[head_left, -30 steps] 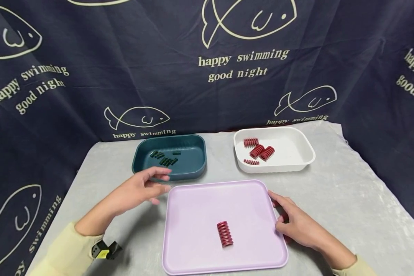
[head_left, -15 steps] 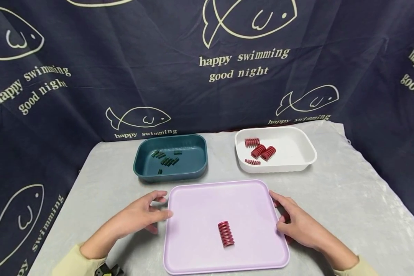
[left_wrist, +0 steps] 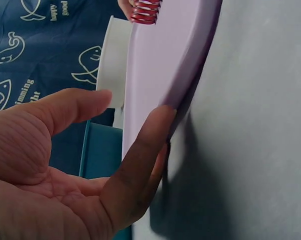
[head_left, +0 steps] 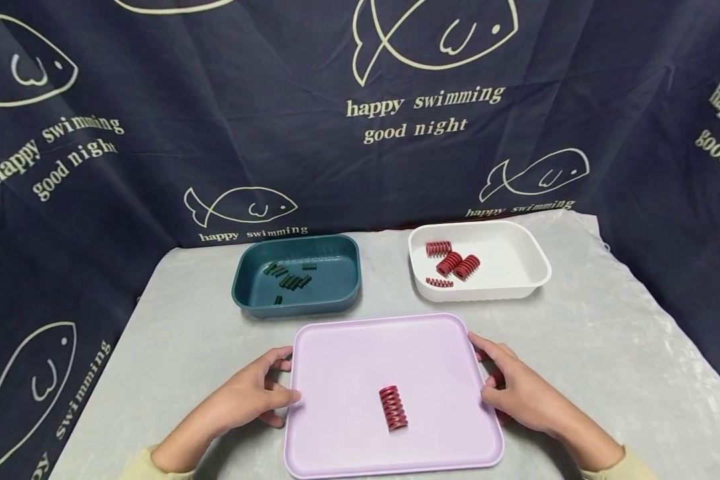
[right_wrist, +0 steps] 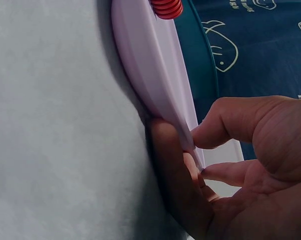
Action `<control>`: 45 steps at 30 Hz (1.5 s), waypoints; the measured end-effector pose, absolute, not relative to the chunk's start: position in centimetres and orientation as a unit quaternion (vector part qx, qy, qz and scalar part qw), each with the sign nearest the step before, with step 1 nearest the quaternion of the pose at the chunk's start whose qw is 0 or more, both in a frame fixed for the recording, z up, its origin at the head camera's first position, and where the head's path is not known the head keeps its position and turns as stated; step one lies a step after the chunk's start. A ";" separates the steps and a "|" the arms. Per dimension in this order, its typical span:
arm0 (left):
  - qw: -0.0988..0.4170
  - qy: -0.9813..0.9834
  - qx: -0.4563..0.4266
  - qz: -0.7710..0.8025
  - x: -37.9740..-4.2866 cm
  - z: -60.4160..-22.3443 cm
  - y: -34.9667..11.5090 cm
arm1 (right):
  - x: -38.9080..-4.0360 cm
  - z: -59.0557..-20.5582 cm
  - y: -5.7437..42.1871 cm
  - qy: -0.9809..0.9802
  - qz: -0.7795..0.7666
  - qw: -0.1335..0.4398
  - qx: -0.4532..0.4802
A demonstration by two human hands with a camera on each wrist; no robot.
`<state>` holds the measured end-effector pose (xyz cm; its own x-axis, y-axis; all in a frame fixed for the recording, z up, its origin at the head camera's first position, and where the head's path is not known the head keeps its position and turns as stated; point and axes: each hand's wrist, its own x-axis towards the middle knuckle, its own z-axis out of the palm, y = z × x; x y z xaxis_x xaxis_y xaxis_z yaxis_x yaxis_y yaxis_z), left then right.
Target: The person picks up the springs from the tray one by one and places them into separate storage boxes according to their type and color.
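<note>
A lilac tray (head_left: 336,360) lies in front of me, with one red coil spring (head_left: 393,408) on its surface. At the tray's left side is my left hand (head_left: 252,393); the left wrist view has a fingertip against the tray's outer wall and the thumb (left_wrist: 90,102) held away from the rim. My right hand (head_left: 519,387) grips the opposite side. In the right wrist view its thumb (right_wrist: 210,127) presses on the rim while fingers reach underneath, partly hidden by the tray.
Behind the tray to the left stands a teal bin (head_left: 342,293) holding several small dark green springs (head_left: 291,281). A white bin (head_left: 510,263) with several red springs (head_left: 449,262) stands back right. A dark printed curtain (head_left: 312,120) hangs behind the grey-covered table (head_left: 612,353).
My left hand has come down from beside the teal bin to the tray's left edge. One more small spring now shows at that bin's front. The right hand keeps its place.
</note>
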<state>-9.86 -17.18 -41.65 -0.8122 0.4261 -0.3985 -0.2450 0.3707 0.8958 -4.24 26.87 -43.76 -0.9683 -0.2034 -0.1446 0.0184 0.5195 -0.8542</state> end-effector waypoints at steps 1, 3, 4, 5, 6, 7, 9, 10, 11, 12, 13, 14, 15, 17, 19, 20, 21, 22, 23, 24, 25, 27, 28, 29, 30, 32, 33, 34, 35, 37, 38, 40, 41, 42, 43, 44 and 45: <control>0.296 0.769 0.060 0.563 -9.8 -41.9 -17.2 | -4.2 -43.8 26.9 0.865 -0.485 0.113 -0.054; 0.286 0.766 0.061 0.573 -9.6 -42.3 -17.1 | -4.2 -43.8 26.9 0.866 -0.484 0.112 -0.055; 0.279 0.767 0.063 0.575 -9.5 -42.5 -17.0 | -4.2 -43.8 26.9 0.866 -0.484 0.111 -0.056; 0.272 0.769 0.065 0.575 -9.4 -42.7 -17.0 | -4.2 -43.8 26.9 0.866 -0.485 0.111 -0.056; 0.264 0.772 0.066 0.574 -9.3 -42.9 -16.9 | -4.2 -43.8 26.9 0.865 -0.485 0.110 -0.056; 0.257 0.776 0.068 0.572 -9.1 -43.0 -16.9 | -4.2 -43.8 26.9 0.864 -0.488 0.111 -0.055; 0.243 0.784 0.068 0.568 -9.0 -43.2 -16.8 | -4.2 -43.8 26.9 0.861 -0.492 0.112 -0.053; 0.238 0.788 0.067 0.565 -8.9 -43.3 -16.8 | -4.2 -43.8 26.9 0.860 -0.495 0.113 -0.052; 0.234 0.790 0.063 0.563 -8.8 -43.3 -16.7 | -4.2 -43.8 26.9 0.860 -0.496 0.113 -0.051; 0.231 0.792 0.060 0.563 -8.8 -43.4 -16.7 | -4.2 -43.9 26.9 0.858 -0.498 0.114 -0.050; 0.229 0.792 0.054 0.563 -8.8 -43.4 -16.6 | -4.2 -43.9 26.9 0.857 -0.500 0.115 -0.049; 0.227 0.793 0.050 0.564 -8.7 -43.4 -16.6 | -4.2 -43.9 26.9 0.855 -0.503 0.116 -0.048; 0.226 0.792 0.045 0.565 -8.7 -43.4 -16.6 | -4.2 -43.9 26.9 0.854 -0.504 0.117 -0.047; 0.224 0.792 0.040 0.567 -8.6 -43.5 -16.5 | -4.3 -43.9 27.0 0.850 -0.510 0.121 -0.046; 0.222 0.791 0.037 0.569 -8.6 -43.6 -16.5 | -4.3 -43.8 27.0 0.845 -0.517 0.127 -0.047; 0.221 0.790 0.037 0.571 -8.6 -43.7 -16.5 | -4.3 -43.8 27.1 0.843 -0.520 0.129 -0.049; 0.220 0.789 0.036 0.573 -8.5 -43.7 -16.6 | -4.3 -43.8 27.1 0.841 -0.522 0.131 -0.051; 0.219 0.787 0.035 0.575 -8.5 -43.8 -16.6 | -4.3 -43.8 27.2 0.839 -0.525 0.133 -0.054; 0.218 0.785 0.033 0.579 -8.5 -43.8 -16.6 | -4.3 -43.7 27.2 0.837 -0.527 0.135 -0.056; 0.217 0.784 0.031 0.581 -8.5 -43.9 -16.6 | -4.4 -43.7 27.2 0.837 -0.527 0.137 -0.057; 0.216 0.782 0.027 0.584 -8.4 -43.9 -16.6 | -4.4 -43.7 27.3 0.837 -0.527 0.139 -0.059; 0.213 0.780 0.023 0.588 -8.4 -44.0 -16.6 | -4.5 -43.6 27.3 0.838 -0.524 0.138 -0.060; 0.212 0.779 0.021 0.589 -8.3 -44.1 -16.7 | -4.5 -43.6 27.3 0.838 -0.525 0.138 -0.061; 0.210 0.780 0.019 0.590 -8.3 -44.1 -16.7 | -4.6 -43.5 27.3 0.837 -0.525 0.138 -0.059; 0.209 0.780 0.019 0.590 -8.3 -44.2 -16.7 | -4.6 -43.5 27.3 0.837 -0.527 0.135 -0.059; 0.207 0.780 0.018 0.590 -8.3 -44.3 -16.6 | -4.6 -43.4 27.4 0.834 -0.534 0.125 -0.061; 0.205 0.782 0.018 0.589 -8.3 -44.3 -16.6 | -4.6 -43.4 27.3 0.832 -0.539 0.117 -0.061; 0.204 0.782 0.018 0.589 -8.3 -44.4 -16.6 | -4.6 -43.3 27.3 0.829 -0.545 0.112 -0.060; 0.203 0.783 0.017 0.588 -8.3 -44.4 -16.5 | -4.7 -43.2 27.2 0.829 -0.546 0.106 -0.055; 0.200 0.784 0.016 0.587 -8.3 -44.5 -16.5 | -4.8 -42.9 27.1 0.828 -0.550 0.096 -0.050; 0.199 0.784 0.015 0.587 -8.3 -44.5 -16.5 | -4.9 -42.8 27.0 0.827 -0.553 0.091 -0.048; 0.197 0.785 0.014 0.588 -8.2 -44.6 -16.6 | -5.1 -42.4 26.7 0.825 -0.557 0.091 -0.042; 0.196 0.785 0.013 0.588 -8.2 -44.6 -16.6 | -5.1 -42.3 26.6 0.823 -0.559 0.091 -0.041; 0.196 0.785 0.013 0.588 -8.2 -44.6 -16.6 | -5.2 -42.2 26.5 0.820 -0.564 0.089 -0.043; 0.195 0.784 0.013 0.589 -8.2 -44.6 -16.6 | -5.2 -42.1 26.4 0.817 -0.568 0.088 -0.046; 0.194 0.784 0.013 0.589 -8.1 -44.6 -16.6 | -5.2 -42.0 26.2 0.814 -0.572 0.089 -0.050; 0.193 0.785 0.012 0.589 -8.1 -44.6 -16.6 | -5.3 -41.9 26.1 0.811 -0.576 0.091 -0.051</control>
<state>-8.08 -16.64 -44.62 -0.9254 0.2454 -0.2887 -0.2089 0.3053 0.9291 -5.29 26.07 -41.89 -0.9780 -0.1884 -0.0892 0.0223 0.3309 -0.9434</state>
